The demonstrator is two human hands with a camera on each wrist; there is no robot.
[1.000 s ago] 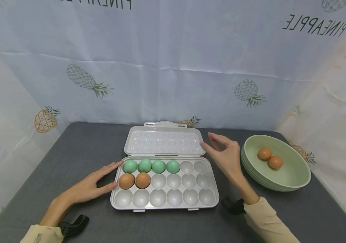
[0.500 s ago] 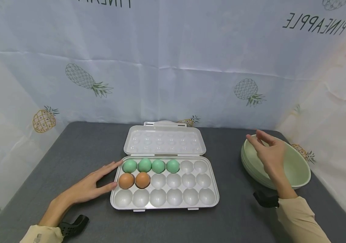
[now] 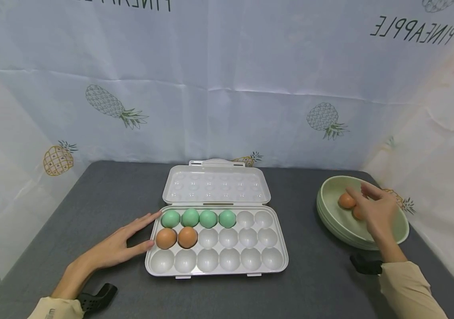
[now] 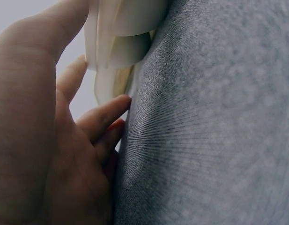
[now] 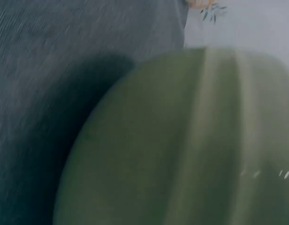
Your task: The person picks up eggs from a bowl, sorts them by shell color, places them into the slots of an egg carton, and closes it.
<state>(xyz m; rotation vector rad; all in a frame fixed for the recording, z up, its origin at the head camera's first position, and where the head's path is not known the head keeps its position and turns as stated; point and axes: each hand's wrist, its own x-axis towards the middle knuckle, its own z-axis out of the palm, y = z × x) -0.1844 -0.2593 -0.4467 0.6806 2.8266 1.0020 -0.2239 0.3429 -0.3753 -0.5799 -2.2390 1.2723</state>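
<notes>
A white egg tray [image 3: 219, 273] lies in the middle of the dark table with its lid [image 3: 216, 177] folded back. Several mint-green eggs [image 3: 191, 217] fill the left of its back row; in the middle row sit two brown eggs [image 3: 188, 237]. My left hand [image 3: 117, 243] touches the tray's left edge, thumb and fingers spread. Over the green bowl [image 3: 332, 191] at the right, my right hand [image 3: 379, 210] reaches down with thumb and fingers apart. A brown egg [image 3: 346, 200] rests inside; another brown egg [image 3: 357, 213] is partly hidden behind this hand.
More green bowls [image 5: 130, 154] are stacked beneath the top one, filling most of the right wrist view. A pineapple-print cloth [image 3: 227, 119] hangs along the back and sides of the table [image 3: 302, 292].
From above the tray's right end, my right hand has moved right to the bowl and lowered toward the eggs. My left hand and the tray have stayed in place.
</notes>
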